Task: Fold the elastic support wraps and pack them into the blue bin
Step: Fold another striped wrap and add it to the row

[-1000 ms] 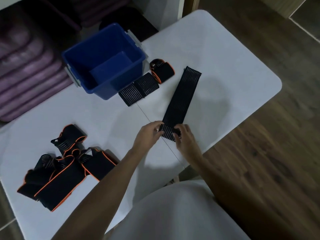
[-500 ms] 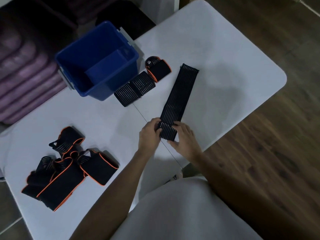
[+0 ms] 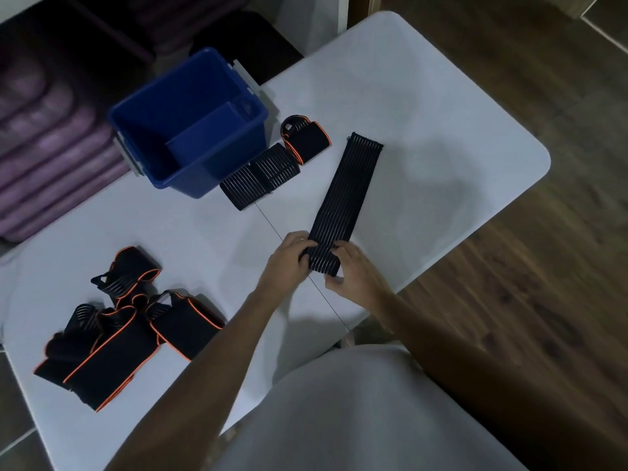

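Hands: our left hand [image 3: 289, 258] and right hand [image 3: 353, 271] both pinch the near, partly rolled end of the ribbed wrap [image 3: 343, 198] | Axis: the wrap runs away from us across the table [image 3: 424, 107], far end up-right | Beyond: the blue bin [image 3: 183, 130] sits far left, so our left hand is nearer it.

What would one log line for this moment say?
step: folding | both hands grip near end of ribbed wrap | blue bin: empty
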